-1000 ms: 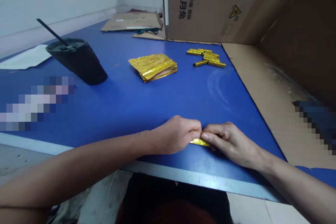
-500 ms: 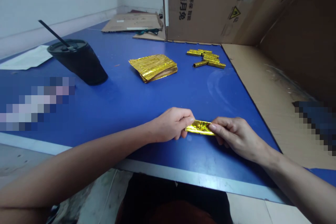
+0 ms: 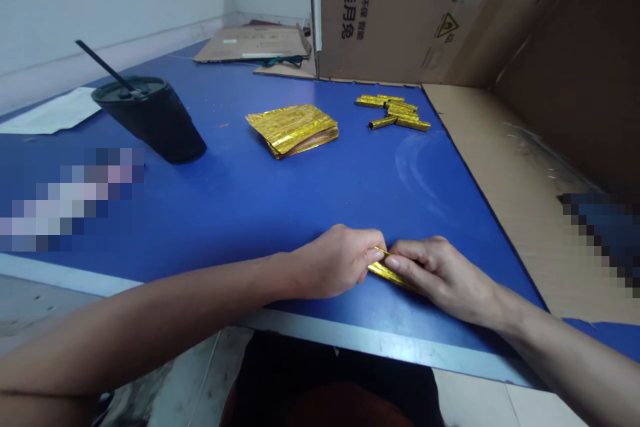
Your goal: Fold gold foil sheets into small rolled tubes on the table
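Note:
Between my hands, low over the near part of the blue table, is a strip of shiny gold foil paper (image 3: 393, 275). My left hand (image 3: 346, 261) is closed and pinches its left end with thumb and fingers. On its right part my right hand (image 3: 434, 271) is closed, the thumb lying along the top edge. Both hands nearly touch, and their fingers cover much of the paper. Farther off lies a stack of flat gold foil paper sheets (image 3: 295, 128). Several narrow rolled or folded gold foil pieces (image 3: 400, 113) lie in a loose pile to its right.
A black tumbler with a straw (image 3: 155, 120) stands on the left of the blue table (image 3: 225, 200). A white sheet (image 3: 55, 110) is behind it. Flattened cardboard (image 3: 255, 42) lies at the back, and a large cardboard box (image 3: 390, 20) borders the back and right.
Both hands have moved nearer to me and closer together with the gold foil paper. The paper is now tilted and more covered by the fingers.

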Tool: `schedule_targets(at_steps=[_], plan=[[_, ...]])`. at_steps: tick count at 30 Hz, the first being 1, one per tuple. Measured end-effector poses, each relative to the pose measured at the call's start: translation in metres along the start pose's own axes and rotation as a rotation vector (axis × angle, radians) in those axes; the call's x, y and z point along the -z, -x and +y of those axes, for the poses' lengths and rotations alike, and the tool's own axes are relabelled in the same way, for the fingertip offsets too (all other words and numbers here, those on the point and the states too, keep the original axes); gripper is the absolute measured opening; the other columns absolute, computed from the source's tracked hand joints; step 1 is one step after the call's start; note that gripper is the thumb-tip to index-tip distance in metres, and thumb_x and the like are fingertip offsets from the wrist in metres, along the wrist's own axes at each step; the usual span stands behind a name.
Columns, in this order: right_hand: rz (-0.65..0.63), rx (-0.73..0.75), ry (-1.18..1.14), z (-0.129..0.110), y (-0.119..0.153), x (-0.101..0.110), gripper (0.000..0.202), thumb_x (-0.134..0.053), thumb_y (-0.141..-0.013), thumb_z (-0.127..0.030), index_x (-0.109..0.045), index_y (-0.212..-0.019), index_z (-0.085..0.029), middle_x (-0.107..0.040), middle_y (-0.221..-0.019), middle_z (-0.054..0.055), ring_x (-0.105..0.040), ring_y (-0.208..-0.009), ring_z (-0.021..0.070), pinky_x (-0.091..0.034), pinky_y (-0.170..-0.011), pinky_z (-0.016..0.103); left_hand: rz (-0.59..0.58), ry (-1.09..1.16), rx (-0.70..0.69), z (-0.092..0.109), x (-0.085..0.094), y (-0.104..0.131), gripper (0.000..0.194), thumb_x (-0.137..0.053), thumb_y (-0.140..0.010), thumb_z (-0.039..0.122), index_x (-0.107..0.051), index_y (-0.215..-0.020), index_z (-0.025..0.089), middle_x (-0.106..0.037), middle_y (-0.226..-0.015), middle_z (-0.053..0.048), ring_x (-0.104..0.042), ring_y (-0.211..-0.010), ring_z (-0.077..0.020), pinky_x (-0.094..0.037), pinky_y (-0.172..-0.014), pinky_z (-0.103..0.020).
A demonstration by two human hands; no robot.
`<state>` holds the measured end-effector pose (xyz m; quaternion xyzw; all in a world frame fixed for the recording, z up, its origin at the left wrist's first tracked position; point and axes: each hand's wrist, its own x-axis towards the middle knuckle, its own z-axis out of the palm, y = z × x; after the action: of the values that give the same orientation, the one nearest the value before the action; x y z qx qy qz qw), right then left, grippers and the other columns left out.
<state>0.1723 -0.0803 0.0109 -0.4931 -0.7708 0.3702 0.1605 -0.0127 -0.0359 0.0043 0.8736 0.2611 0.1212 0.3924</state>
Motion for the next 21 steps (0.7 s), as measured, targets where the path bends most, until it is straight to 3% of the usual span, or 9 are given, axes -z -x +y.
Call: schedule_targets(at_steps=[4, 10, 17, 21], plan=[[0.02, -0.011, -0.009, 0.003, 0.001, 0.002, 0.037, -0.04, -0.085, -0.041, -0.04, -0.056, -0.019, -0.032, -0.05, -0.005, -0.029, -0.046, 0.0073, -0.027, -0.043, 0.021, 0.038, 0.015, 0.009, -0.001, 0.002, 0.0, 0.019, -0.035, -0.084, 0.017, -0.05, -0.072, 0.016, -0.051, -0.055, 0.005, -0.046, -0.051, -0.0053, -0.034, -0.054, -0.017], [0.133, -0.12, -0.039, 0.006, 0.002, 0.012, 0.037, -0.043, -0.083, -0.043, -0.044, -0.056, -0.018, -0.041, -0.048, -0.004, -0.033, -0.043, 0.0071, -0.027, -0.04, 0.021, 0.149, 0.179, 0.149, -0.006, 0.011, -0.001, 0.018, -0.036, -0.083, 0.019, -0.049, -0.071, 0.015, -0.05, -0.051, 0.007, -0.043, -0.041, -0.0031, -0.033, -0.047, -0.015], [0.185, -0.148, -0.094, 0.002, 0.001, 0.009, 0.038, -0.043, -0.083, -0.044, -0.043, -0.055, -0.019, -0.038, -0.048, -0.005, -0.031, -0.043, 0.007, -0.026, -0.04, 0.021, 0.121, 0.431, 0.223, -0.007, 0.01, -0.002, 0.019, -0.039, -0.084, 0.031, -0.047, -0.077, 0.016, -0.053, -0.054, 0.005, -0.046, -0.041, -0.0045, -0.035, -0.041, -0.016], [0.21, -0.164, -0.177, 0.005, -0.001, 0.008, 0.038, -0.045, -0.081, -0.046, -0.043, -0.055, -0.018, -0.039, -0.048, -0.005, -0.031, -0.043, 0.0069, -0.025, -0.04, 0.021, 0.155, 0.474, 0.235, -0.007, 0.008, -0.004, 0.009, -0.042, -0.081, 0.023, -0.047, -0.077, 0.016, -0.053, -0.052, 0.006, -0.046, -0.039, -0.0041, -0.035, -0.04, -0.016]])
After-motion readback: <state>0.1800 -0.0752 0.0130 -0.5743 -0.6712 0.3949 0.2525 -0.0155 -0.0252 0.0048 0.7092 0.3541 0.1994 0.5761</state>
